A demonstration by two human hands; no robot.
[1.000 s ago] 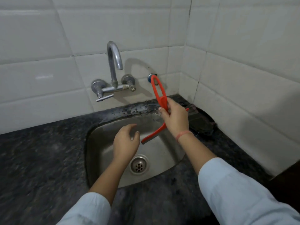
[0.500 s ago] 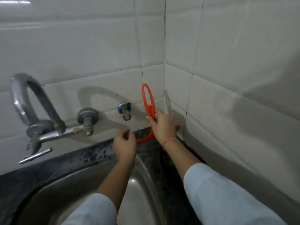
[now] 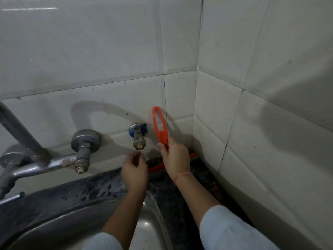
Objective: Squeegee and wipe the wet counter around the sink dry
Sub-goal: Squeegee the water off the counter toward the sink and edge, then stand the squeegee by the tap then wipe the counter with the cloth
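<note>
While the right hand (image 3: 175,159) grips the squeegee (image 3: 159,127) in the back corner, left hand (image 3: 134,171) loosely curled and empty, bench (image 3: 86,191) looks wet, wiping mostly undone.

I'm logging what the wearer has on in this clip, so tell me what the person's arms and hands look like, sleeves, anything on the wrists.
Both forearms are bare below pale light-blue sleeves pushed up toward the elbows. The right hand has a thin orange-red thread band around its wrist. The left hand shows no band, ring or glove from this view.
</note>
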